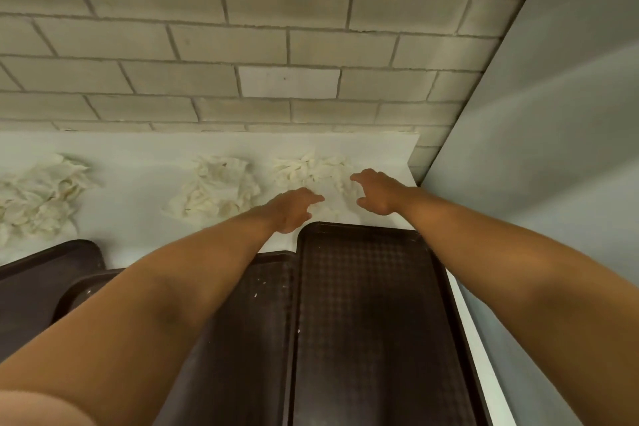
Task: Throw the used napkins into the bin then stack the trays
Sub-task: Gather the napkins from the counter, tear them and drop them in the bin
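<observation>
White counter — brown trays, crumpled napkins

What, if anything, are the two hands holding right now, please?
Nothing is held: the left hand and right hand reach open-fingered on either side of the rightmost crumpled white paper napkin pile.

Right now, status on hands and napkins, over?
Left hand and right hand open, flanking rightmost napkin pile, not gripping. Two more piles wait: middle, left. Trays unstacked. Nothing blocking.
</observation>
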A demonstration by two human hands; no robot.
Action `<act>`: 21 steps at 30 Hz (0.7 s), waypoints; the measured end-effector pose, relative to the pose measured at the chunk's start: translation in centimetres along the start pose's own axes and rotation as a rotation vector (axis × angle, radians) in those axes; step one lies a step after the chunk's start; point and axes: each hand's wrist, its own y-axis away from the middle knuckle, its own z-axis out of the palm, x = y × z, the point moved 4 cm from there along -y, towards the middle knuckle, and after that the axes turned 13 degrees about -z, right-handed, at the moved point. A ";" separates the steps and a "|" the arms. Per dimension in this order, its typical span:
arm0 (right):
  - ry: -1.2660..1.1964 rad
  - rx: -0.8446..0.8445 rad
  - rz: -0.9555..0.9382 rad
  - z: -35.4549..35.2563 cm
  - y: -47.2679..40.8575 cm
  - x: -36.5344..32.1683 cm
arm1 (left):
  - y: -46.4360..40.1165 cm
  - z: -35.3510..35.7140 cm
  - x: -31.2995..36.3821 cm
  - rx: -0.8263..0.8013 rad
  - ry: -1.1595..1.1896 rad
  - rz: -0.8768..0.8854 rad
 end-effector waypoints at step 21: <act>0.001 0.194 -0.050 3.6 -4.3 0.2 | 0.8 -0.9 -5.3 0.327 -0.199 -0.293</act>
